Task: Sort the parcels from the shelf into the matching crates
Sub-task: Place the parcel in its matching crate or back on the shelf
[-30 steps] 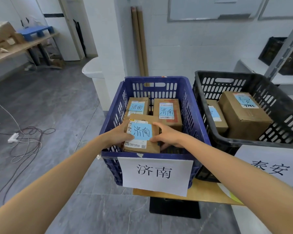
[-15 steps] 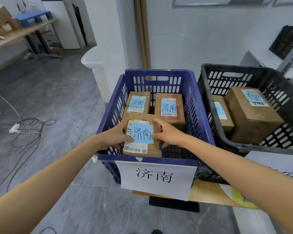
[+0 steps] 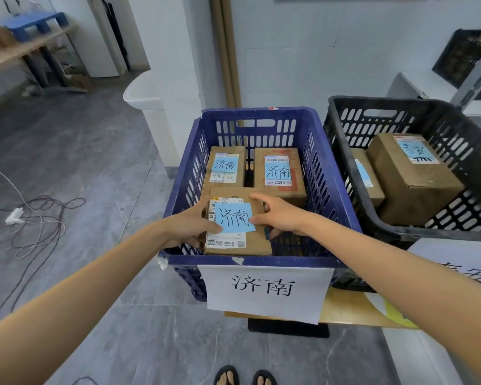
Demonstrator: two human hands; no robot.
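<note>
A brown cardboard parcel (image 3: 238, 240) with a blue note reading 济南 lies at the front of the blue crate (image 3: 328, 190). My left hand (image 3: 190, 227) grips its left side, thumb on top. My right hand (image 3: 279, 213) grips its right side, fingers over the top edge. Behind it in the same crate lie two more parcels with the same note, one at the back left (image 3: 225, 165) and one at the back right (image 3: 278, 170). A white sheet (image 3: 267, 293) on the crate front reads 济南.
A black crate (image 3: 456, 118) stands to the right, holding a large box (image 3: 413, 176) and a smaller one (image 3: 368, 179). Both crates rest on a wooden board (image 3: 350, 309). Cables and a power strip (image 3: 14, 218) lie on the grey floor at left. My sandalled feet (image 3: 245, 376) show below.
The parcel has gone a little lower into the front of the blue crate, both hands still on it. The camera has tilted downward.
</note>
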